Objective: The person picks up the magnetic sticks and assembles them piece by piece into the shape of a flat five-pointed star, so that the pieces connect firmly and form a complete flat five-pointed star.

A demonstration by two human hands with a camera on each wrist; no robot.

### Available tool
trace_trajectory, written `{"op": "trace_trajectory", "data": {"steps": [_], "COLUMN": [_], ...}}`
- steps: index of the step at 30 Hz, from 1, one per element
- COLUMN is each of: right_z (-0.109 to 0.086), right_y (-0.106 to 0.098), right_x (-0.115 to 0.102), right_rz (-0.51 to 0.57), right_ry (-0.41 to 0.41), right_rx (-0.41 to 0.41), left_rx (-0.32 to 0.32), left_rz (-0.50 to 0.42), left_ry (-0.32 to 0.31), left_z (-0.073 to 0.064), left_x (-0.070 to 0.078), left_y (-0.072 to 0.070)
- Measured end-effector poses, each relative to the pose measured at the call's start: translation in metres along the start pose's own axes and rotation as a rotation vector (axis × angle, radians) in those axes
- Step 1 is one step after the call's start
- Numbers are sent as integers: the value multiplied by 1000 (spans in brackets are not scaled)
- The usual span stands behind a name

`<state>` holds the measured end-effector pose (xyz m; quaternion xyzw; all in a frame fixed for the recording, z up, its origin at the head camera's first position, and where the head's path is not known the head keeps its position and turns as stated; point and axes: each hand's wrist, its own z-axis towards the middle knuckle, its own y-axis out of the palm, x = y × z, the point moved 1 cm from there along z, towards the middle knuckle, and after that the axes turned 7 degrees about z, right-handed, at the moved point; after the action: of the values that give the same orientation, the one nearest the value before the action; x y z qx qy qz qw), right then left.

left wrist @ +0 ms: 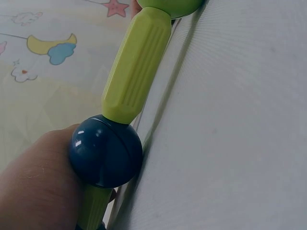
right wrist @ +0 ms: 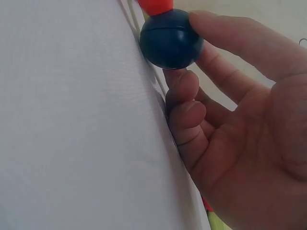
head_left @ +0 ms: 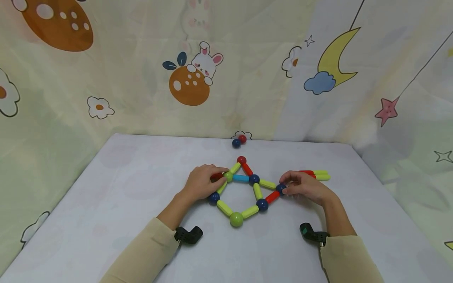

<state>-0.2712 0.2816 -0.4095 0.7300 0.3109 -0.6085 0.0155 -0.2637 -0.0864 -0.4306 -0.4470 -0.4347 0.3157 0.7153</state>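
A flat frame of magnetic rods and balls [head_left: 236,219] lies on the table. My left hand [head_left: 202,182] pinches a red magnetic rod [head_left: 216,176] between thumb and index finger, its fingertips right at a green ball [head_left: 228,177]. Close under that hand is a dark blue ball [left wrist: 106,151], joined to a yellow-green rod [left wrist: 137,67]. At the frame's right corner, my right hand [head_left: 306,186] pinches another dark blue ball [right wrist: 171,39] between thumb and fingers. A red rod [head_left: 272,197] and a yellow-green rod [head_left: 267,184] meet at this ball.
Behind the right hand lie several spare red and yellow-green rods [head_left: 321,175]. A loose red ball [head_left: 242,138] and a loose dark blue ball [head_left: 236,143] sit near the white table's [head_left: 148,157] back edge. A patterned cloth [head_left: 247,90] hangs behind.
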Motion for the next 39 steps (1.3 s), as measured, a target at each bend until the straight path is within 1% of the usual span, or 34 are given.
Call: {"op": "trace_trajectory", "data": {"steps": [3,13,25,32,35,39], "right_z": [0,1,1,0,0,0], "right_y": [0,1,2,2,2,2], "right_x": [0,0,1,3,2,1], "right_rz": [-1,-53,-5,-15,-42,-62], "right_ry": [-4,-10,-36,-33,-32,0], "right_rx": [-2,-31,-47,-9,15,62], "left_rx": [-1,7,16,10,16,26], "left_rz": [-2,2,-3,-3,5,38], "left_ry": [1,-3,-1,13,17,16], "left_z": [0,0,-2,-3,-2,-2], "left_x": [0,1,2,2,3,3], "left_y": [0,-1,-1,-2,-2,-2]}}
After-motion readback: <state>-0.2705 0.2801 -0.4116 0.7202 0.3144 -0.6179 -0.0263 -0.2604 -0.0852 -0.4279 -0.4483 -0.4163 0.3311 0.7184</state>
